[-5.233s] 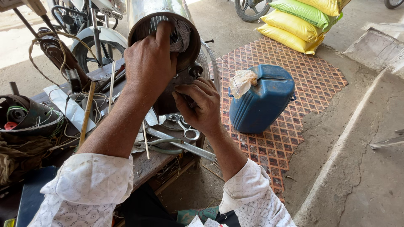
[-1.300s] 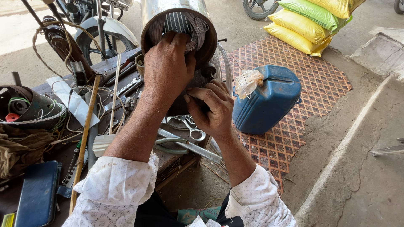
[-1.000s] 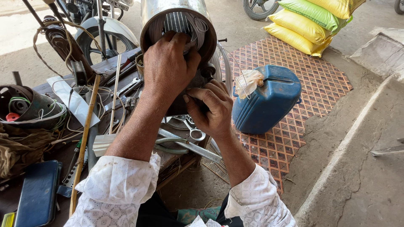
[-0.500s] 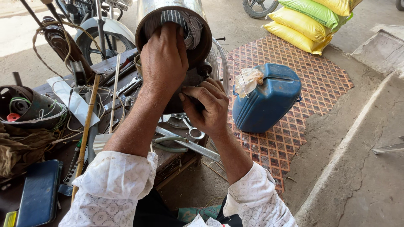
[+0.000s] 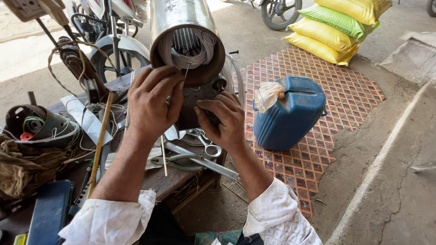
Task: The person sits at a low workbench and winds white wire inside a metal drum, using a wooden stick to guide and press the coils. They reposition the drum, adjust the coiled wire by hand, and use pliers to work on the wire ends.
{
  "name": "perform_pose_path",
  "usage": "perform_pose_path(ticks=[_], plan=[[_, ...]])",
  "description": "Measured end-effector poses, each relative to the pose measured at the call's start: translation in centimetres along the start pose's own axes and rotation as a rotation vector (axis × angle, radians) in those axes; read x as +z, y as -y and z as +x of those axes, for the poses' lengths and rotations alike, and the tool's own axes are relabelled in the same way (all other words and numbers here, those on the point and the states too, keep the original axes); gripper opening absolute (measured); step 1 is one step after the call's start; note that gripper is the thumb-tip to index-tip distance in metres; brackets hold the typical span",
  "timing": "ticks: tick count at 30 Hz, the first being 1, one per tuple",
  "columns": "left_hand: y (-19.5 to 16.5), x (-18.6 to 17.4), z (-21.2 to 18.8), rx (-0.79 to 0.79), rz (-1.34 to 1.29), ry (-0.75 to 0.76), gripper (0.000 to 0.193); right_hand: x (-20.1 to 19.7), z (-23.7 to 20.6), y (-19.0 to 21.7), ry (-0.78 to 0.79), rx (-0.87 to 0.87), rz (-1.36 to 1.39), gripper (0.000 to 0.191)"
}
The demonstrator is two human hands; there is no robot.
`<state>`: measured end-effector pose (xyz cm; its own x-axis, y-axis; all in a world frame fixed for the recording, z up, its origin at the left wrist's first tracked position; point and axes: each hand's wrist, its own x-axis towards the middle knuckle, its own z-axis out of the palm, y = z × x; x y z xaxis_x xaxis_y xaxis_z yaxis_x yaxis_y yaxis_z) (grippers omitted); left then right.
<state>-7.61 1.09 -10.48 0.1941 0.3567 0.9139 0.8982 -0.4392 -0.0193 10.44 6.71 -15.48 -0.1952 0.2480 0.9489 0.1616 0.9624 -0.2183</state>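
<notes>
A steel motor cylinder [image 5: 181,18] lies tilted on the workbench, its open end toward me, with grey wire windings [image 5: 188,50] showing inside. My left hand [image 5: 152,102] is just below the cylinder's mouth, fingers pinched on a thin wire [image 5: 186,70] that runs up into the windings. My right hand [image 5: 222,120] is curled against the dark part beneath the cylinder, thumb and fingers bent; what it grips is hidden. Both sleeves are white.
Wrenches and pliers [image 5: 200,156] lie on the wooden bench [image 5: 159,179] under my hands, with a wooden stick [image 5: 100,140] and another wound stator [image 5: 38,127] to the left. A blue jerrycan [image 5: 290,113] stands on a patterned mat [image 5: 318,86]. Filled sacks [image 5: 336,27] and motorbikes are behind.
My left hand has come down off the cylinder's mouth, uncovering the windings, and now pinches a wire. My right hand has stayed under the cylinder.
</notes>
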Motion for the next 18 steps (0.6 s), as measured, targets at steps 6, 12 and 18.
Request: perform_pose_path(ticks=[6, 12, 18], plan=[[-1.6, -1.4, -2.0, 0.079, -0.024, 0.008, 0.009, 0.3, -0.3, -0.1, -0.014, -0.006, 0.031, 0.016], [0.8, -2.2, -6.3, -0.413, -0.294, -0.417, 0.013, 0.4, -0.3, -0.3, 0.021, -0.018, 0.004, 0.014], [4.9, -3.3, -11.6, -0.767, 0.281, -0.001, 0.019, 1.2, -1.1, -0.5, 0.017, -0.019, 0.043, 0.010]])
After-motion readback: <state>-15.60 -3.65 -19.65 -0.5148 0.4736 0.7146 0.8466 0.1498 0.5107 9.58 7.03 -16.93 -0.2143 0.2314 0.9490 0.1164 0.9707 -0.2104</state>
